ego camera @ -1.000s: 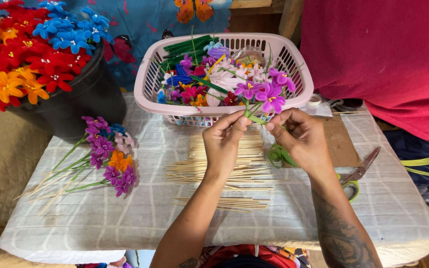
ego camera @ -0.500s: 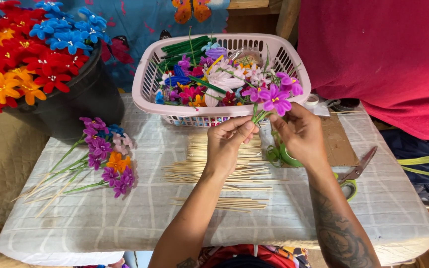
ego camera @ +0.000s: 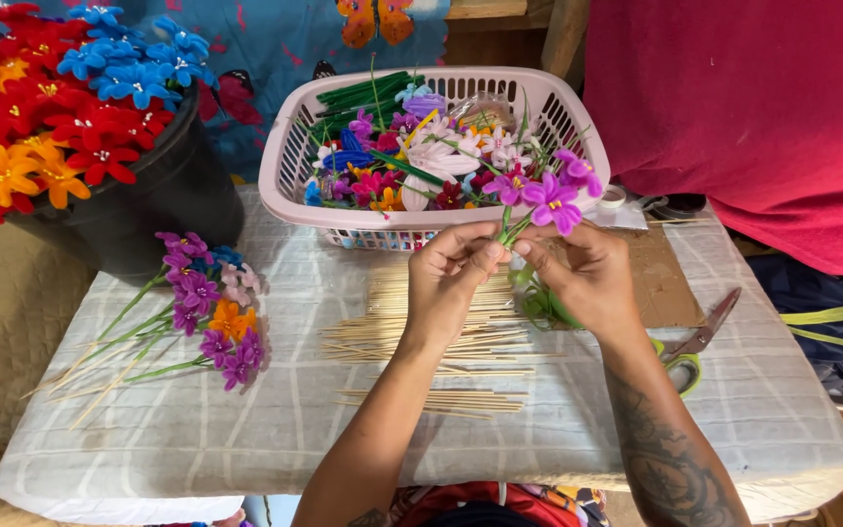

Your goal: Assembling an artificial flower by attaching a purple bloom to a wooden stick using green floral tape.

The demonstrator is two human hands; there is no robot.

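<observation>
Flowers: your two hands hold a small sprig of purple flowers (ego camera: 539, 190), fuzzy petals with yellow centres, on thin green stems; it sits just in front of the basket's near rim.
Left hand: your left hand (ego camera: 453, 278) pinches the stems between thumb and fingertips, the other fingers curled.
Right hand: your right hand (ego camera: 585, 273) pinches the same stems from the other side, its fingertips touching those of the left hand.
Axis: the sprig's long axis runs nearly upright, blooms toward the basket, stems down into your fingers.
Basket: a pale pink plastic basket (ego camera: 290, 161) with slotted walls, full of mixed fuzzy flowers and green stem pieces.
Sticks: thin pale wooden sticks (ego camera: 421, 337) lie in a loose flat heap, in front of the basket and under your wrists.
Scissors: scissors (ego camera: 704, 332) with green handles lie right of the basket, beside your right forearm.
Bunch: finished purple and orange flowers (ego camera: 212, 312) on long stems lie left of the basket.
Bucket: a black bucket (ego camera: 168, 190) of red, orange and blue flowers stands left of the basket.
Table: the table (ego camera: 246, 429) wears a pale checked cloth, slightly rumpled.
Room: behind the basket hang a blue patterned cloth (ego camera: 275, 39) and a red fabric (ego camera: 753, 98).
</observation>
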